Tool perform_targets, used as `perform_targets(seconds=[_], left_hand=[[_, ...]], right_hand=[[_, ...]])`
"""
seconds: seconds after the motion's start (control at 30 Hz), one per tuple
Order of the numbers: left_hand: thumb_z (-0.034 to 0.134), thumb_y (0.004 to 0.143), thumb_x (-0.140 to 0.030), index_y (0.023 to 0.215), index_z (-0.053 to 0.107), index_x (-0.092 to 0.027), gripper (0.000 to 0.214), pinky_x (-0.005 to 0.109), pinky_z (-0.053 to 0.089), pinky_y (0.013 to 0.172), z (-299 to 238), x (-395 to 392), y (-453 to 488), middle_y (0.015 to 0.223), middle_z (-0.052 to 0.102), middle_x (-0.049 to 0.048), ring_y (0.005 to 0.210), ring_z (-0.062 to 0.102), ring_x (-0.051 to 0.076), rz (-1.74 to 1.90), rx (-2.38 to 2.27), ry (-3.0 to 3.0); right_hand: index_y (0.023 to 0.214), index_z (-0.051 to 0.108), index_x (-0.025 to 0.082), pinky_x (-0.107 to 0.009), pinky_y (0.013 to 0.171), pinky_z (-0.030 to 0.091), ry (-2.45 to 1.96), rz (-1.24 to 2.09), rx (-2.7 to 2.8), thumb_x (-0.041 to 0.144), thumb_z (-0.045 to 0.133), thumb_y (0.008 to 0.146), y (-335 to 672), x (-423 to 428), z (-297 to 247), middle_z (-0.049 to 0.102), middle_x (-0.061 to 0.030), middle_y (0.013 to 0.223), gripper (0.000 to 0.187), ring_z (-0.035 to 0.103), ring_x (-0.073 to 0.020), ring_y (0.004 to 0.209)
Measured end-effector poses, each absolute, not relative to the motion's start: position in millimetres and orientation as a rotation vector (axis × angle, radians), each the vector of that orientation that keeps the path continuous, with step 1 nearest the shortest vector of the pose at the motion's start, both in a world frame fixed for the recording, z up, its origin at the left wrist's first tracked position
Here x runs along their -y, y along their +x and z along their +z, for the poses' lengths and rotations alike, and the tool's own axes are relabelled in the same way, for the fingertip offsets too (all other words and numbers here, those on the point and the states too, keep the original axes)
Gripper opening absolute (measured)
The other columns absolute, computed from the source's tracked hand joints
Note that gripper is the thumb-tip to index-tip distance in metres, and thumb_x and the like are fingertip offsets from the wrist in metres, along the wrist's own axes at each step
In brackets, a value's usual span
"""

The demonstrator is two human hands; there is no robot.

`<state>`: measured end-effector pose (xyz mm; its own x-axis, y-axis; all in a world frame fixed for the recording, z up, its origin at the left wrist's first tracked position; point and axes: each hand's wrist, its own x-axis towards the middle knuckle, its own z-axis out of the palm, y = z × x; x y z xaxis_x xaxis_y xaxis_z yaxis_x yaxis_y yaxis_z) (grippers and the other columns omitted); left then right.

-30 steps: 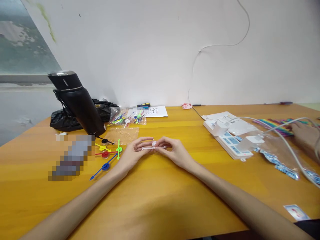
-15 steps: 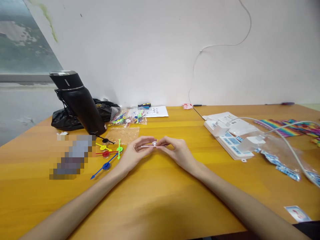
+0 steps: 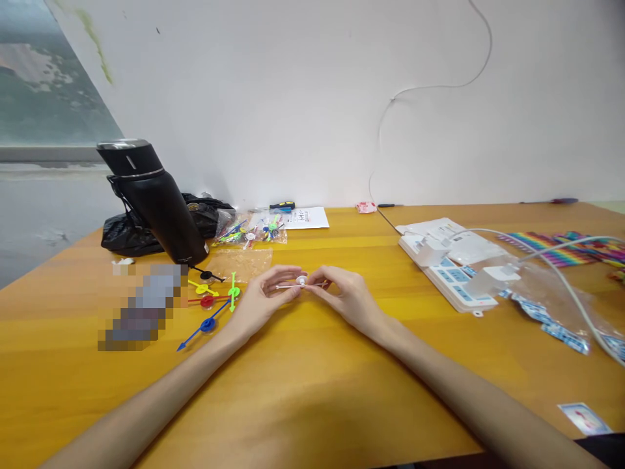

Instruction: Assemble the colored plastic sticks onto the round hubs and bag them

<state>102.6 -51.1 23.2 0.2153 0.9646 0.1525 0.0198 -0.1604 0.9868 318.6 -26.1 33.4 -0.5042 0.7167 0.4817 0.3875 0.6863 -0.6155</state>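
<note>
My left hand (image 3: 263, 299) and my right hand (image 3: 344, 296) meet over the middle of the wooden table (image 3: 303, 391). Both pinch a thin white plastic arrow piece (image 3: 299, 283) with a round hub, held level between the fingertips. Just left of my left hand lie coloured arrow pieces: a green one (image 3: 233, 291), a yellow one (image 3: 201, 287), a red one (image 3: 208, 301), a blue one (image 3: 202, 327) and a black one (image 3: 205, 274).
A black flask (image 3: 153, 198) leans on a black bag (image 3: 127, 238) at the back left. Clear bags of coloured parts (image 3: 249, 229), a paper sheet (image 3: 305, 217) and a screwdriver (image 3: 280, 206) lie behind. A white power strip (image 3: 449, 270) with cables, rainbow strips (image 3: 561, 251) and a card (image 3: 583, 418) sit right.
Both hands stay together on the white piece, which has turned slightly so its hub shows. Another person's hand at the far right edge has withdrawn out of view.
</note>
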Motion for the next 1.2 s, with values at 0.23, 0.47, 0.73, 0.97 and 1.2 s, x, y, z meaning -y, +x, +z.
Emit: perform_targets(seconds=[0.23, 0.47, 0.73, 0.97, 1.2], left_hand=[[0.078, 0.084, -0.038, 0.117, 0.069, -0.022, 0.038, 0.040, 0.052, 0.103, 24.1, 51.2, 102.7, 0.127, 0.072, 0.0100, 0.122, 0.065, 0.028, 1.115, -1.003, 1.413], [0.080, 0.083, -0.039, 0.125, 0.064, -0.021, 0.048, 0.041, 0.052, 0.103, 23.6, 50.0, 102.1, 0.125, 0.073, 0.0111, 0.117, 0.069, 0.027, 1.114, -0.977, 1.342], [0.082, 0.080, -0.042, 0.117, 0.069, -0.017, 0.047, 0.045, 0.051, 0.105, 20.8, 48.5, 101.7, 0.117, 0.076, 0.0119, 0.112, 0.071, 0.028, 1.108, -1.005, 1.358], [0.082, 0.081, -0.038, 0.111, 0.068, -0.019, 0.039, 0.039, 0.054, 0.102, 21.5, 49.7, 102.2, 0.117, 0.076, 0.0090, 0.113, 0.071, 0.025, 1.164, -0.980, 1.407], [0.079, 0.084, -0.039, 0.111, 0.070, -0.017, 0.036, 0.039, 0.056, 0.099, 18.6, 49.9, 101.8, 0.124, 0.073, 0.0104, 0.106, 0.073, 0.025, 1.193, -0.951, 1.410]], right_hand=[[0.098, 0.067, 0.025, -0.031, 0.077, 0.052, -0.857, 0.604, 2.128, 0.041, 0.062, 0.098, 318.2, 26.7, 32.5, 0.074, -0.0028, 0.096, 0.017, 0.068, -0.0182, 0.084], [0.110, 0.065, 0.024, -0.029, 0.081, 0.056, -0.857, 0.701, 2.040, 0.038, 0.065, 0.096, 315.7, 26.7, 34.1, 0.073, -0.0044, 0.103, 0.020, 0.069, -0.0179, 0.093], [0.101, 0.068, 0.021, -0.027, 0.078, 0.054, -0.814, 0.762, 2.020, 0.034, 0.066, 0.096, 315.0, 28.0, 37.4, 0.073, -0.0035, 0.098, 0.014, 0.068, -0.0166, 0.091], [0.099, 0.071, 0.021, -0.029, 0.081, 0.056, -0.868, 0.890, 1.939, 0.039, 0.068, 0.093, 313.8, 27.4, 32.3, 0.074, -0.0037, 0.097, 0.019, 0.070, -0.0185, 0.092], [0.097, 0.070, 0.021, -0.028, 0.081, 0.058, -0.863, 0.903, 1.902, 0.038, 0.069, 0.092, 311.5, 27.3, 31.8, 0.074, -0.0029, 0.096, 0.018, 0.070, -0.0175, 0.092]])
